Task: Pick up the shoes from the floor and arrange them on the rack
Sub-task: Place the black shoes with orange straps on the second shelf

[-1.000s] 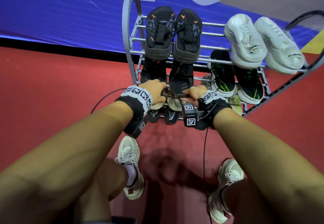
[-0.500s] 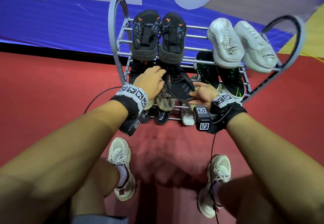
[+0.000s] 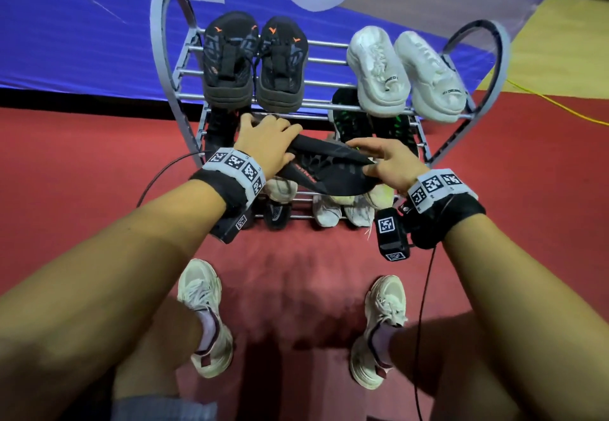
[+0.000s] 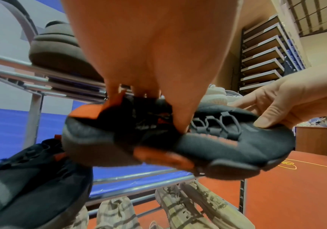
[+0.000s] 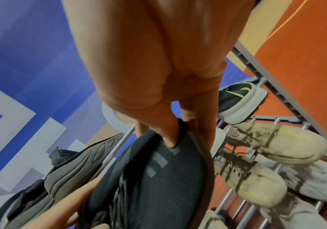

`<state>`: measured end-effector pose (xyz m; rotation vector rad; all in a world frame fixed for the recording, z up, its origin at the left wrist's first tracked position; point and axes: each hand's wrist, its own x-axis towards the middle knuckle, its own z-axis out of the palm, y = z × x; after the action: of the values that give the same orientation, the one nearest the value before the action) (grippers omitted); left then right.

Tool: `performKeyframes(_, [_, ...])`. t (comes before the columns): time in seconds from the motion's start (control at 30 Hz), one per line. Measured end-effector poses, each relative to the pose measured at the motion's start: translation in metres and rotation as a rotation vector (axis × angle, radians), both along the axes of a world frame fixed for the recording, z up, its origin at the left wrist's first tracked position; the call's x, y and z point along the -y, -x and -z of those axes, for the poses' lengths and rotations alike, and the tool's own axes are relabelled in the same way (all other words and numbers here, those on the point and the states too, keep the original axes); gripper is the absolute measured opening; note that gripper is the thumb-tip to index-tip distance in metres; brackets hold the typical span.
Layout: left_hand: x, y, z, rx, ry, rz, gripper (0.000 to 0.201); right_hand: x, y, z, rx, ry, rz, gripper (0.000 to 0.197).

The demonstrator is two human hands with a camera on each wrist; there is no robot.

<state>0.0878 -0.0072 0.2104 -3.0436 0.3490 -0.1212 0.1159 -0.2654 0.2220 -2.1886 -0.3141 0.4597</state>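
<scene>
The left hand gripped the black shoe at its collar, fingertips hidden inside; the right hand pinched its toe. Half a second before, the shoe sat lower against the rack; now it was held before the middle tier, beside its mate. Two dark shoes and two white sneakers topped the rack.

The held shoe is black with orange patches and grey lace loops. Above it on the silver-grey rack sit black sandals with orange marks and a white pair; the floor is red.
</scene>
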Motion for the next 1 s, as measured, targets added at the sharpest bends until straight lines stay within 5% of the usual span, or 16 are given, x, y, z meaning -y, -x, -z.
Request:
performKeyframes(0.13, [0.007,0.003,-0.010,-0.122,-0.139,-0.004,0.049,0.001,-0.003,-0.005,0.145,0.207,-0.096,0.069])
performKeyframes(0.37, [0.016,0.017,-0.007,-0.378,0.089,-0.033,0.044,-0.021,0.002,-0.006,0.657,0.595,-0.200,0.073])
performKeyframes(0.53, [0.017,0.019,0.008,-0.582,0.421,-0.108,0.038,-0.043,0.005,0.008,0.764,0.733,-0.322,0.079])
performKeyframes(0.63, [0.013,0.021,0.014,-0.712,0.793,-0.306,0.033,-0.051,0.006,0.015,0.782,0.612,-0.321,0.082])
performKeyframes(0.77, [0.008,0.020,0.013,-0.763,1.114,-0.500,0.036,-0.057,0.005,0.019,0.452,0.303,-0.164,0.080])
performKeyframes(0.9, [0.000,0.013,0.009,-0.741,1.219,-0.523,0.027,-0.064,0.012,0.017,-0.214,-0.010,-0.096,0.073])
performKeyframes(1.0, [-0.007,0.007,0.008,-0.742,1.242,-0.530,0.025,-0.070,0.019,0.016,-0.415,-0.096,-0.031,0.064])
